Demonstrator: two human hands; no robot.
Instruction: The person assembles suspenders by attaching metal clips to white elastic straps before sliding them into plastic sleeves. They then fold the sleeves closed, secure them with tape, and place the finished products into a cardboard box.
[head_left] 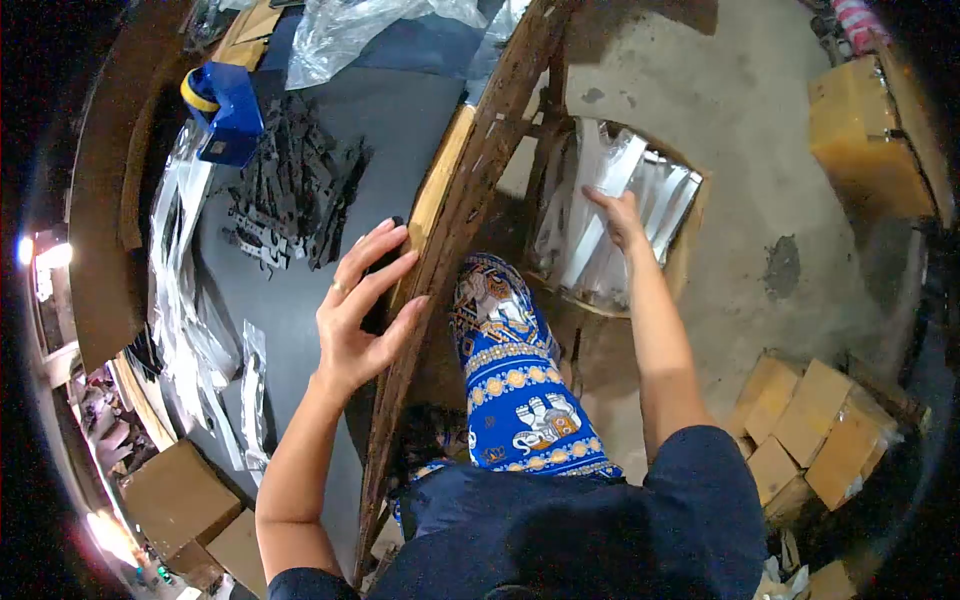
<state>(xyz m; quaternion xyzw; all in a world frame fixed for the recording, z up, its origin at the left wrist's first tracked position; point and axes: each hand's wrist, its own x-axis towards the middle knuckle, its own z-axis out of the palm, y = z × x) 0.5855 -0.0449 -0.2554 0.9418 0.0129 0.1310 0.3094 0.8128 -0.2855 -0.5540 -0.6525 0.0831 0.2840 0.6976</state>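
Note:
My left hand [360, 310] is at the wooden edge of the table with its fingers spread, and a dark object partly shows behind the fingers. Beyond it on the dark tabletop lies a heap of black strip-like pieces [300, 190]. My right hand [622, 218] reaches down into an open cardboard box [690, 215] on the floor. Its thumb side is stretched out over clear plastic bags of white strips [600, 235], apparently touching them; the other fingertips are hidden.
On the table are a blue tape dispenser [235, 115], a row of bagged pale strips [185, 270] and loose clear plastic [350, 35]. Cardboard boxes stand at the right [815, 430], upper right [865, 140] and lower left [180, 495]. The wooden table rail [480, 170] runs between my hands.

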